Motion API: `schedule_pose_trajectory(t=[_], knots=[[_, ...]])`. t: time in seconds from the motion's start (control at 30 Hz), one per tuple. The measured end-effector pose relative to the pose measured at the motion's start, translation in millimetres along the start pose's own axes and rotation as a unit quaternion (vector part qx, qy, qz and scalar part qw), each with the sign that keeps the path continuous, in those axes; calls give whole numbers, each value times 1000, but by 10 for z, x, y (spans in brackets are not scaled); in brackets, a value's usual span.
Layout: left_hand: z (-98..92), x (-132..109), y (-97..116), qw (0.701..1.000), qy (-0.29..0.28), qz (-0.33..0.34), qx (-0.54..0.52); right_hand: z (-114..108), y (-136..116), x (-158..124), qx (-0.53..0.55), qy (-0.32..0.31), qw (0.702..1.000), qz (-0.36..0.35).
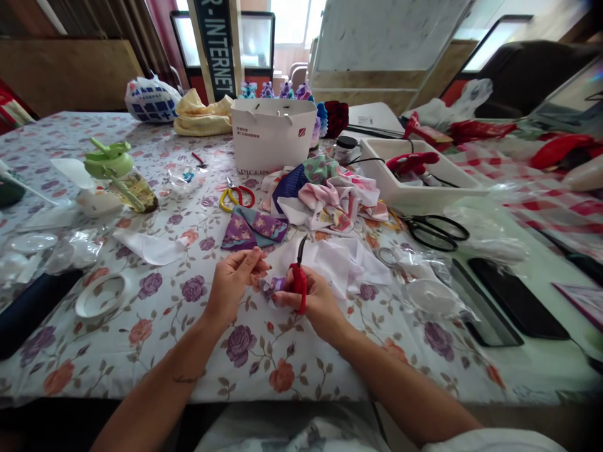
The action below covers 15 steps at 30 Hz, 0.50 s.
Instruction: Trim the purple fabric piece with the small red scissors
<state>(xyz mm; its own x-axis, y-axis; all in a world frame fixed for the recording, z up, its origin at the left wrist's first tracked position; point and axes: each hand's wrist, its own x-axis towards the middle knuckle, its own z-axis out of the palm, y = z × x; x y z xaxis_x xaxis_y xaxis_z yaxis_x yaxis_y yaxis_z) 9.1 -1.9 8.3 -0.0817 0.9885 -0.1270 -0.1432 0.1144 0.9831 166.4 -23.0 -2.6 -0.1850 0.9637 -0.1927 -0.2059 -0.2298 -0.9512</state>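
My right hand (320,301) is closed round small red-handled scissors (298,282), their dark tip pointing up and away. Its thumb and fingers also pinch a little bunched piece of purple fabric (274,286). Just left of it, my left hand (233,282) is closed in a pinch; what its fingertips hold, if anything, is too small to make out. Beyond the hands lies a folded purple patterned cloth (254,227). White cloth (330,260) is spread behind my right hand.
A heap of fabric scraps (330,194) lies ahead, near yellow-and-red-handled scissors (238,197) and a white paper bag (276,138). Black scissors (437,232), a white tray (419,188) and a phone (518,298) are right. Left are a tape roll (101,296) and a green-lidded bottle (134,188).
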Motion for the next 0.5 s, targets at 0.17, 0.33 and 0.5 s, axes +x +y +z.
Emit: schedule_pose_trajectory(t=[0.17, 0.33, 0.5], knots=[[33, -71, 13, 988, -104, 9, 114, -84, -25, 6, -3, 49, 997, -58], [65, -120, -25, 981, -130, 39, 137, -100, -14, -19, -57, 68, 989, -122], [59, -117, -42, 988, -122, 52, 77, -81, -49, -38, -62, 52, 991, -109]])
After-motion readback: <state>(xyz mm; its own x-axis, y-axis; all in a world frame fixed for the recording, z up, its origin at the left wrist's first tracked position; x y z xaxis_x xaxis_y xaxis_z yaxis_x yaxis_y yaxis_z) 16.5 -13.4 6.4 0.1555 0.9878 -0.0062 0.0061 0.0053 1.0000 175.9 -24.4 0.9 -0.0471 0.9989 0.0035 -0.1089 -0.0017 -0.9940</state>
